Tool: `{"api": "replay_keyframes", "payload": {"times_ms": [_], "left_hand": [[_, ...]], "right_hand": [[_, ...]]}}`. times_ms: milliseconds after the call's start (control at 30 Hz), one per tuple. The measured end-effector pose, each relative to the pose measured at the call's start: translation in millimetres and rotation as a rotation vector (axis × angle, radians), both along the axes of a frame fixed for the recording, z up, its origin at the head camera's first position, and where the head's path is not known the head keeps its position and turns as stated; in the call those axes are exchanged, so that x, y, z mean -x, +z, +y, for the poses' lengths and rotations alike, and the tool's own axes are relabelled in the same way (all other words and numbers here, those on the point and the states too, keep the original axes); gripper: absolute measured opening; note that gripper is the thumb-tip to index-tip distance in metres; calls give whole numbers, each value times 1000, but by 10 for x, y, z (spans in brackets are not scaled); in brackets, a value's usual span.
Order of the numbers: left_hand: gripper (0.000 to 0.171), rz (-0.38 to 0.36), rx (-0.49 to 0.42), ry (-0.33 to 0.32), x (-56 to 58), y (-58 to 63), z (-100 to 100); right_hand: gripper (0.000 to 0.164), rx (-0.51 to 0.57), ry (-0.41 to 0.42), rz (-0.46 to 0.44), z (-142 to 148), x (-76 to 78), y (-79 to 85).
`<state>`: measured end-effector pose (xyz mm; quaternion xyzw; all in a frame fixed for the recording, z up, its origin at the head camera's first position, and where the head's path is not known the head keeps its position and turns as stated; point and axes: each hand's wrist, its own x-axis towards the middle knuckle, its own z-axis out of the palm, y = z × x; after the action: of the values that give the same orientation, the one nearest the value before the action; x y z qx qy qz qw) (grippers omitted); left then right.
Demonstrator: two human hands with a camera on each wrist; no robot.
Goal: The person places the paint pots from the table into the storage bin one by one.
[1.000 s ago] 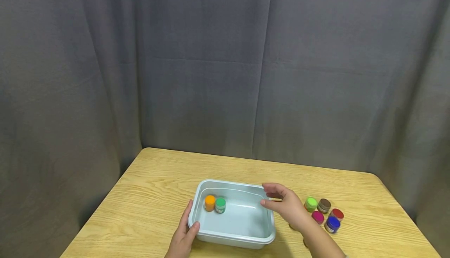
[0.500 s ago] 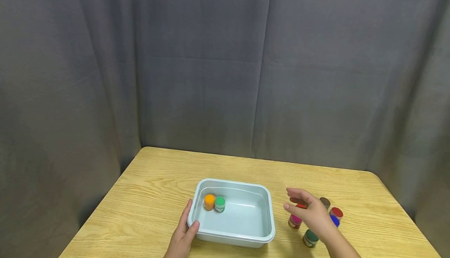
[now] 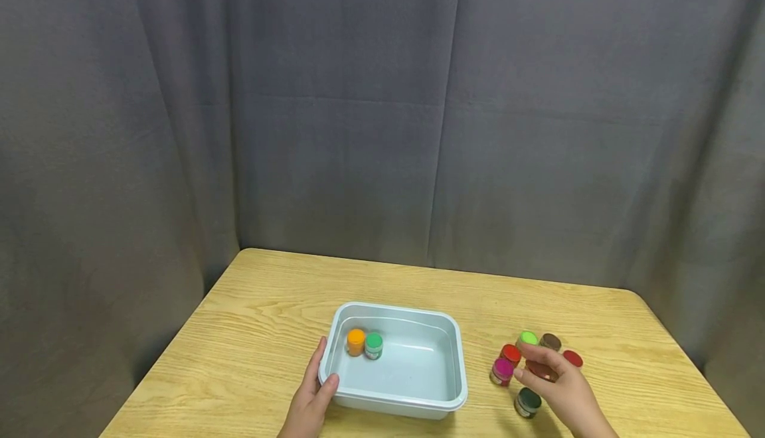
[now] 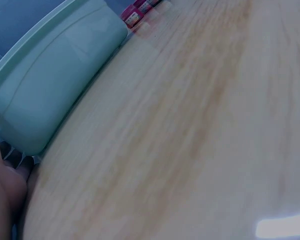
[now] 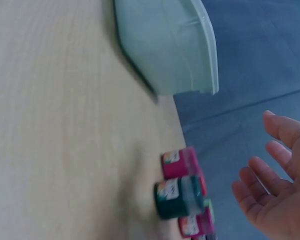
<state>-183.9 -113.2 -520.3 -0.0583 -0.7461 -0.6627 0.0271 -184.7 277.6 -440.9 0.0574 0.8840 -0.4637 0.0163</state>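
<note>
My left hand [image 3: 309, 395] holds the light blue plastic basin [image 3: 397, 403] at its near left corner, thumb over the rim and fingers along the outside. Inside the basin, an orange paint jar [image 3: 355, 342] stands beside a green paint jar [image 3: 373, 346]. Over the jars on the right hovers my right hand [image 3: 564, 388], which holds nothing; its fingers are spread and loosely bent in the right wrist view. Nearest to it are a dark green jar [image 3: 528, 403], a magenta jar [image 3: 502, 371] and a red jar [image 3: 510, 354]. The hand hides the blue jar.
Behind the right hand stand a light green jar [image 3: 528, 338], a brown jar [image 3: 550, 342] and a dark red jar [image 3: 572, 358]. The wooden table [image 3: 269, 292] ends at a grey curtain [image 3: 335, 159] that hangs behind and along the sides.
My right hand has moved right, from above the basin's right rim to over the jar group, uncovering the magenta, red and dark green jars. The left hand and basin stay put.
</note>
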Motion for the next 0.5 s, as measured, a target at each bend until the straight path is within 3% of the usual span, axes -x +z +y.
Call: {"api": "replay_keyframes", "payload": {"times_ms": [267,500], "left_hand": [[65,-6,-3,-2,9,4,-4],[65,-22,16,0,3,13,-4]], "right_hand": [[65,40,-61,-69,94,-86,-176],[65,102,-81,-76,133,-132,-345]]}}
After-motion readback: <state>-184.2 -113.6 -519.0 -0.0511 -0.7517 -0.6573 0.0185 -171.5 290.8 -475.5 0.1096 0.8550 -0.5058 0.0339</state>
